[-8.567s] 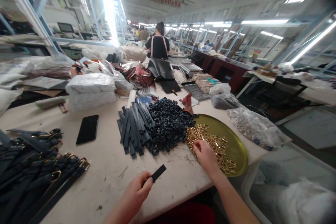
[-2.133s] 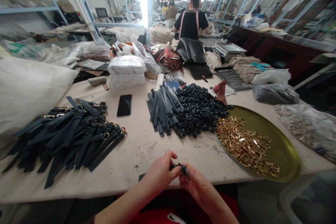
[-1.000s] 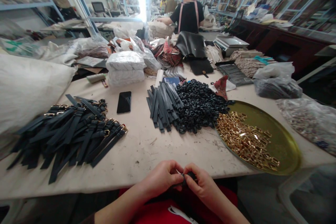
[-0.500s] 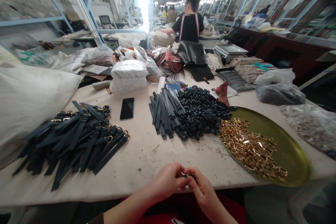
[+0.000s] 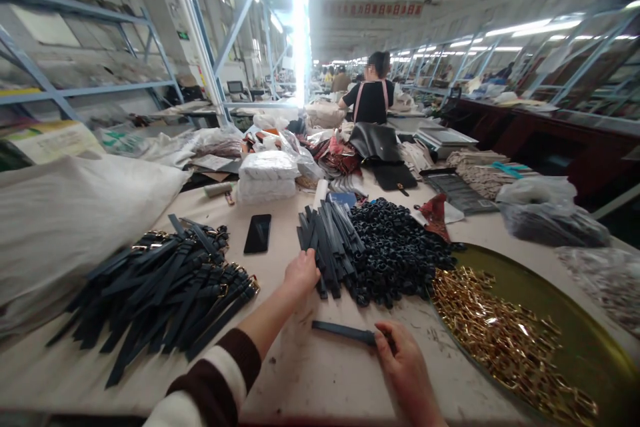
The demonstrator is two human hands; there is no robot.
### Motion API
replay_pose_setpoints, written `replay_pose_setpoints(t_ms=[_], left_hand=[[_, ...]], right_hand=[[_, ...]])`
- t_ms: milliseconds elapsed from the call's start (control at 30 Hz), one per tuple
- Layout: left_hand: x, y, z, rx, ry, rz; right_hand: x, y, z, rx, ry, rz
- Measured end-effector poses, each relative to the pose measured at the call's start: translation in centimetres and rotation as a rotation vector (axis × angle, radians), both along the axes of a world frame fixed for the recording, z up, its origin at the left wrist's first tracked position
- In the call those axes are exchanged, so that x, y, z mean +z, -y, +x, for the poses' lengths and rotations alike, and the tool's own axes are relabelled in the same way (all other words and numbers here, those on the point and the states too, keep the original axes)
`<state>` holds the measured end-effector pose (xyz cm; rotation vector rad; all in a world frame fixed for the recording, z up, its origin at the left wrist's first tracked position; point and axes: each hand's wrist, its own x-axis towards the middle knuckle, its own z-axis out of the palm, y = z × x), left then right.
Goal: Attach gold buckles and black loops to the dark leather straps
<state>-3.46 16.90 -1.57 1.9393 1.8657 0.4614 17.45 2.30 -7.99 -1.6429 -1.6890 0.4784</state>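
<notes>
A: From the head view, where does the single strap (image 5: 345,332) lie from the hands?
B: Flat or nearly flat over the table (image 5: 280,373), between the two, its long axis running across the person. One end sits at the right hand (image 5: 400,350); the free end points left, just below the left hand (image 5: 303,272).
A: Is the right hand gripping it?
B: Yes, thumb and fingers are pinched on its end. What else those fingers cover is hidden.
A: And the left?
B: It's stretched forward, fingers bunched at the left edge of the strip pile (image 5: 331,243). I can't tell whether it has taken hold of a strip. It's clearly the nearer hand to that pile, whose strips mostly lie lengthwise away from the person.
A: How does the strap look?
B: Narrow, straight, dark blue-grey, with a dull face. The loose strips are much the same colour.
A: What's around it?
B: Dark loops (image 5: 395,253) heaped against the strips, then gold buckles (image 5: 500,320) on a tray (image 5: 585,330) to the right. On the far left, a heap of buckled straps (image 5: 175,287), with a phone (image 5: 257,233) between it and the strips.
</notes>
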Motion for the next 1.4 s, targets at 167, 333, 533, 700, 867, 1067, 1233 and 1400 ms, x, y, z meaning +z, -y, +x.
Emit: replay_pose_setpoints(t_ms=[167, 333, 533, 700, 867, 1067, 1233, 1400], left_hand=[[-0.8, 1.1, -0.8, 0.064, 0.053, 0.054], [1.6, 5.4, -2.3, 0.076, 0.22, 0.173], [7.0, 9.1, -2.8, -0.027, 0.915, 0.231], [8.9, 9.5, -2.2, 0.034, 1.284, -0.106], [7.1, 10.5, 0.5, 0.086, 1.371, -0.462], [2.5, 11.9, 4.2, 0.166, 1.25, -0.733], [2.4, 12.3, 4.7, 0.129, 1.214, -0.799], [2.3, 12.6, 5.0, 0.062, 1.256, -0.866]], right_hand=[[-0.3, 0.4, 0.0, -0.035, -0.069, 0.012], [-0.2, 0.3, 0.7, -0.203, -0.147, 0.077], [1.8, -2.6, 2.7, -0.22, 0.035, 0.076], [2.0, -5.4, 2.7, -0.19, 0.104, -0.004], [1.4, -5.8, 2.3, -0.18, 0.078, -0.041], [1.6, -5.6, 2.5, -0.169, -0.062, -0.072], [2.7, -4.1, 2.6, -0.212, -0.324, -0.137], [3.3, -1.3, 1.8, -0.144, -0.738, -0.347]])
